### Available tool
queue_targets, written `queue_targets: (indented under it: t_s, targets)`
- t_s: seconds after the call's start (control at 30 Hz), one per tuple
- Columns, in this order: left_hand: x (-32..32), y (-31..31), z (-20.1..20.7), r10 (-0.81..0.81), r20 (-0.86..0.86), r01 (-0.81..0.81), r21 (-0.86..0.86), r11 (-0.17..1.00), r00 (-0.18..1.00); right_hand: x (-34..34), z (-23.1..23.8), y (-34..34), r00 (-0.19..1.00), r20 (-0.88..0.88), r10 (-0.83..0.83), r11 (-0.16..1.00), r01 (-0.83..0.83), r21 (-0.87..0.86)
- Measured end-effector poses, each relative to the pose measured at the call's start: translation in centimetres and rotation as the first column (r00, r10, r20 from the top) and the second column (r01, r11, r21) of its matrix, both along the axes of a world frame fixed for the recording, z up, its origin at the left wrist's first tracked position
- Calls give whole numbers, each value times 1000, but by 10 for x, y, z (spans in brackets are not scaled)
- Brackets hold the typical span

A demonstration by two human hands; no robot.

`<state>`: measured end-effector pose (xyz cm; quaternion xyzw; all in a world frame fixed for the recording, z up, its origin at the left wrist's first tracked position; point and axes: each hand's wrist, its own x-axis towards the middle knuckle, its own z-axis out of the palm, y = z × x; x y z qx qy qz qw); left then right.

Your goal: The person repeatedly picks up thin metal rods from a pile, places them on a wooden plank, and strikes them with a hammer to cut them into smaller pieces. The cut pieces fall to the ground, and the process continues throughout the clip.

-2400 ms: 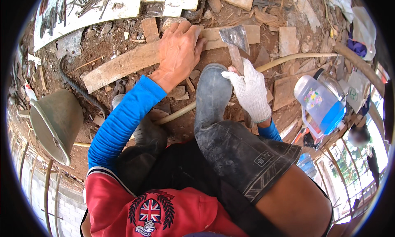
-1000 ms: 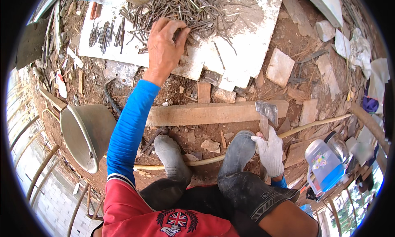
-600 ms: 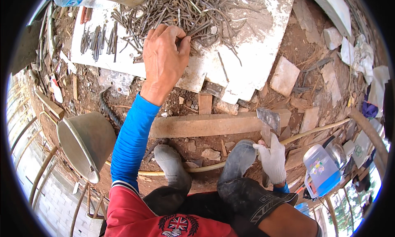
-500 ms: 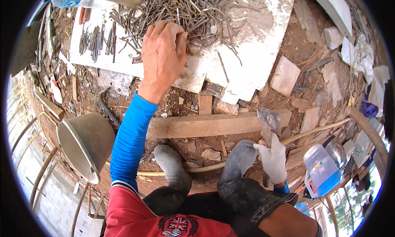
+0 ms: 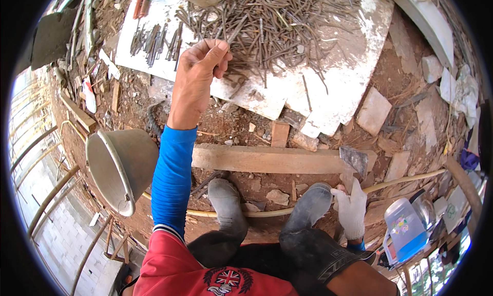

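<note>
My bare left hand (image 5: 197,75), in a blue sleeve, is closed in a pinch at the near left edge of a heap of bent, rusty nails (image 5: 277,29). A nail (image 5: 236,30) seems to stick out from its fingertips. The heap lies on a white board (image 5: 354,75), with straighter nails (image 5: 155,47) set out in a row at its left. My right hand (image 5: 351,209), in a white glove, is closed round the handle of a hatchet (image 5: 354,161). Its flat grey head rests over the right end of a wooden beam (image 5: 267,159).
A grey bucket (image 5: 123,165) lies tipped at the left. My boots (image 5: 226,203) stand behind the beam, with a yellowish hose (image 5: 262,213) across them. A plastic jug (image 5: 405,226) is at the right. Broken tile (image 5: 374,110) and rubble litter the soil.
My left hand has lifted back from the nail heap and turned, thumb uppermost, fingers pinched. The right hand keeps its hold on the hatchet. The whole view has shifted a little.
</note>
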<state>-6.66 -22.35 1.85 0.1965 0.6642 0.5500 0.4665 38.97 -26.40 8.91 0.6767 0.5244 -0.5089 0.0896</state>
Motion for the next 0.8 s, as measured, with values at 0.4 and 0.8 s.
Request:
queue_targets:
  t_s: [0.4, 0.8]
  targets:
    - [-100, -23, 3, -245, -916, -230, -325, 918, 316, 13, 3, 0, 992, -127, -25, 997, 34, 68]
    - [69, 24, -13, -266, -890, 260, -176, 949, 370, 20, 10, -2, 992, -105, -66, 996, 73, 55]
